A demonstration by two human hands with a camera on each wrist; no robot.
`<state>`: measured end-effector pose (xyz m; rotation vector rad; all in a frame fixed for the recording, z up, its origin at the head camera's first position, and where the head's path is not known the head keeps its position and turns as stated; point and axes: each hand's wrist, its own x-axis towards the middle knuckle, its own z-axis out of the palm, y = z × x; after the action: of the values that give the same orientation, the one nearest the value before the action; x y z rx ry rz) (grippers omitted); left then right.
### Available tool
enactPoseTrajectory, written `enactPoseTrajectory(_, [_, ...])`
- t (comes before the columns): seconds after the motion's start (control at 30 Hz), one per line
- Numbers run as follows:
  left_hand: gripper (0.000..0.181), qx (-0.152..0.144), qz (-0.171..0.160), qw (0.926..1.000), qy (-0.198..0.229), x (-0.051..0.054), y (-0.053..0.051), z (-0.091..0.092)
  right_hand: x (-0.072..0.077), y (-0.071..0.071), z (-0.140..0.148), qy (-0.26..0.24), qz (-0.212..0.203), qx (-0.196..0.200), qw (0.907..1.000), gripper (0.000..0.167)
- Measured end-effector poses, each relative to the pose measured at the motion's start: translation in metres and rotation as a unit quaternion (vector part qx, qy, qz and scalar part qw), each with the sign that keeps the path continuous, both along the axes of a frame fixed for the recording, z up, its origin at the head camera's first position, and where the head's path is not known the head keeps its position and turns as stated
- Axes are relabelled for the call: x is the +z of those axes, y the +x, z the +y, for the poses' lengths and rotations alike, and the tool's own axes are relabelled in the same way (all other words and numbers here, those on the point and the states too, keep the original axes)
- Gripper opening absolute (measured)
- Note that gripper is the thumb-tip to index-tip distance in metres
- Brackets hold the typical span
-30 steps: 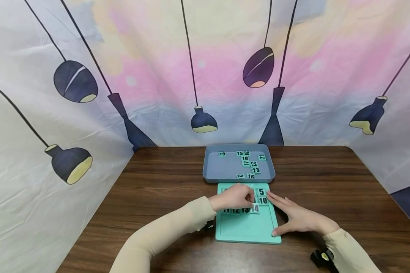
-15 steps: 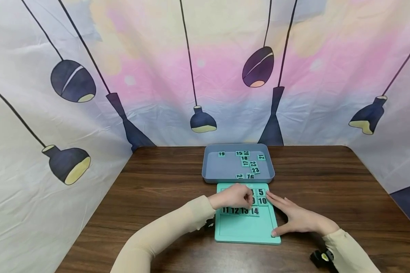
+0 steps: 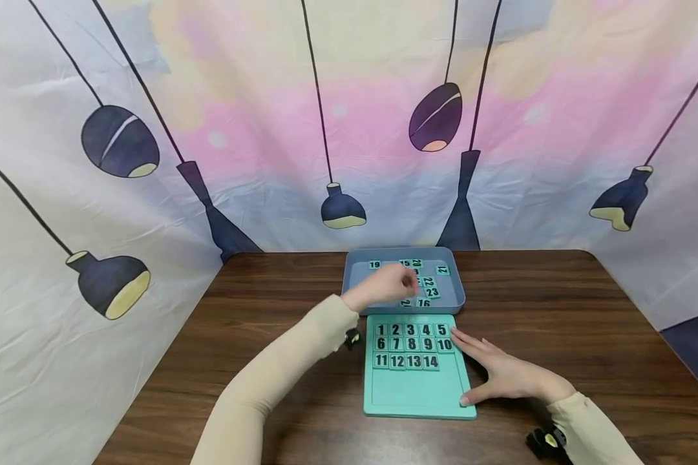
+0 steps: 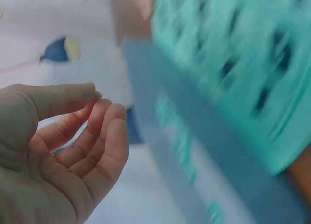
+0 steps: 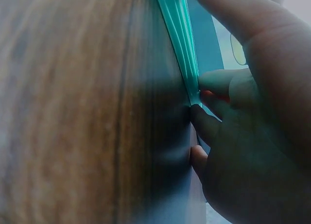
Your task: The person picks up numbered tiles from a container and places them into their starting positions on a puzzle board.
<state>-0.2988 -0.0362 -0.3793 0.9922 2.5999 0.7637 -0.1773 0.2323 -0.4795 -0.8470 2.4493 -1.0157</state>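
Note:
My left hand (image 3: pixel 386 284) is above the blue-grey tray (image 3: pixel 357 274); in the left wrist view its fingers (image 4: pixel 116 141) curl loosely with nothing between them. Loose number tiles lie in the tray, among them 19 (image 3: pixel 375 265), 23 (image 3: pixel 432 292) and 16 (image 3: pixel 423 302); the hand partly hides others. In front of the tray lies a mint-green board (image 3: pixel 413 395) bearing tiles 1 to 14 in rows, with 14 (image 3: pixel 431 362) ending the third row. My right hand (image 3: pixel 503 373) rests along the board's right edge, fingers spread and fairly straight, thumb at the lower right.
A brown wood-grain table (image 3: pixel 279 290) carries the tray and board. Behind it hangs a cloth (image 3: pixel 267 129) printed with dark lamps. A small black device (image 3: pixel 545 442) sits at the right wrist.
My left hand has left tile 14 on the board and moved away over the tray. Tile 14 now lies in the third row. The right hand stays put.

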Motion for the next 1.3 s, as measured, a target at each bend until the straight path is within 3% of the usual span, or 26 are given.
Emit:
enactPoseTrajectory(0.1, [0.015,0.033,0.012,0.9994,0.004,0.016,-0.020,-0.004,0.001,0.000,0.000,0.002,0.003,0.002,1.0000,0.113])
enactPoseTrajectory(0.2, [0.016,0.058,0.020,0.9981,0.002,0.019,-0.042,-0.007,0.003,0.001,-0.001,0.003,0.003,0.001,1.0000,0.113])
enactPoseTrajectory(0.33, [0.021,0.087,0.013,0.9960,-0.015,0.010,-0.066,-0.006,0.004,0.002,-0.003,0.005,-0.001,-0.004,1.0000,0.114])
enactPoseTrajectory(0.53, [0.030,0.106,-0.002,0.9902,-0.091,-0.014,-0.089,0.001,-0.001,0.002,-0.005,0.018,-0.005,-0.010,0.9998,0.114])
enactPoseTrajectory(0.7, [0.037,0.116,-0.017,0.9873,-0.107,-0.022,-0.099,0.009,0.000,0.001,-0.004,0.020,-0.007,-0.015,0.9997,0.115])
enactPoseTrajectory(0.97, [0.044,0.121,-0.039,0.9847,-0.119,-0.030,-0.106,0.015,0.001,-0.001,-0.002,0.019,-0.007,-0.014,0.9997,0.115])
enactPoseTrajectory(1.3, [0.034,0.140,-0.023,0.9797,-0.141,-0.040,-0.116,0.020,-0.001,-0.003,0.000,0.023,-0.003,-0.011,0.9997,0.114])
